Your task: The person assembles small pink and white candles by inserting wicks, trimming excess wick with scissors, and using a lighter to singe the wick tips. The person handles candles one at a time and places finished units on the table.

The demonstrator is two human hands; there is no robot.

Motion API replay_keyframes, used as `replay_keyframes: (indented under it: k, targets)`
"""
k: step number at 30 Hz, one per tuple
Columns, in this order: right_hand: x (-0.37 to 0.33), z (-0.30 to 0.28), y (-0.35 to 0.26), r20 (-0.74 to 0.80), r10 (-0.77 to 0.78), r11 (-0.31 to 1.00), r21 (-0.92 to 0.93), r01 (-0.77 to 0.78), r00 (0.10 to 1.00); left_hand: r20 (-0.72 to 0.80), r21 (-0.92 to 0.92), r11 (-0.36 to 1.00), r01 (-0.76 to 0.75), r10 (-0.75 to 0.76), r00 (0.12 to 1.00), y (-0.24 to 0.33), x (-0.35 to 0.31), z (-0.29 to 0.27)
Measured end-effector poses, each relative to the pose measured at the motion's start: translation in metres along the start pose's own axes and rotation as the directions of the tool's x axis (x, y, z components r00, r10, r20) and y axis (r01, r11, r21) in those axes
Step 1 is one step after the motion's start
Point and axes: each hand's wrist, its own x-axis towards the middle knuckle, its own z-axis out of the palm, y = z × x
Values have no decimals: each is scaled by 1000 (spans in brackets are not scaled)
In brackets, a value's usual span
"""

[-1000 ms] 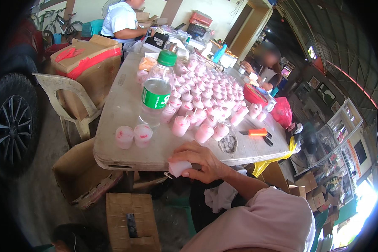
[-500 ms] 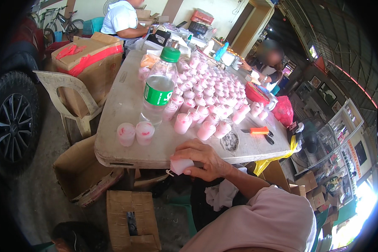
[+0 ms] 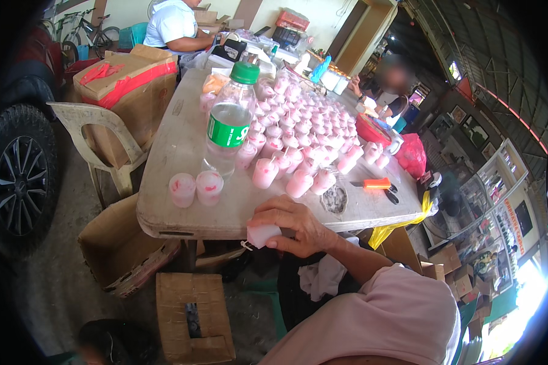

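My right hand [image 3: 295, 226] is closed round a pale pink candle [image 3: 263, 235] just off the table's near edge. The candle is tipped over, and a short white wick sticks out at its lower left end. My left hand is not in view. On the table [image 3: 164, 152] stand many pink candles [image 3: 298, 182] in close rows, several with white wicks showing. Apart from them, at the near left, are two pink candles [image 3: 182, 189] with red marks on top. Behind these stands a clear bottle [image 3: 228, 137] with a green cap and green label, holding clear liquid.
An orange-handled cutter [image 3: 377, 183] lies right of the candles, beside a dark tool. A yellow bag [image 3: 402, 228] hangs at the right edge. Cardboard boxes [image 3: 125, 249] and a plastic chair [image 3: 97, 134] stand at the left. Two people [image 3: 173, 27] sit beyond the table.
My right hand keeps its hold on the candle in nearly the same place. The view has shifted slightly. The person at the far right has moved a hand.
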Motion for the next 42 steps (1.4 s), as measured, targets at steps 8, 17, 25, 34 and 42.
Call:
replay_keyframes:
  k: [8,17,25,34,42]
  targets:
    - [0,0,0,5,8,1000,-4,-8,1000,120,-80,996,35,-25,992,1,-3,19]
    - [-1,1,2,9,14,1000,-3,-14,1000,435,-331,940,86,71,898,0,-1,21]
    - [-1,1,3,12,9,1000,-8,-9,1000,489,-328,940,95,82,868,2,11,-3]
    - [-1,2,4,5,1,1000,-1,-1,1000,478,-310,942,132,35,877,3,10,-5]
    - [-1,1,3,10,11,1000,1,-11,1000,579,-294,942,162,41,814,2,13,-6]
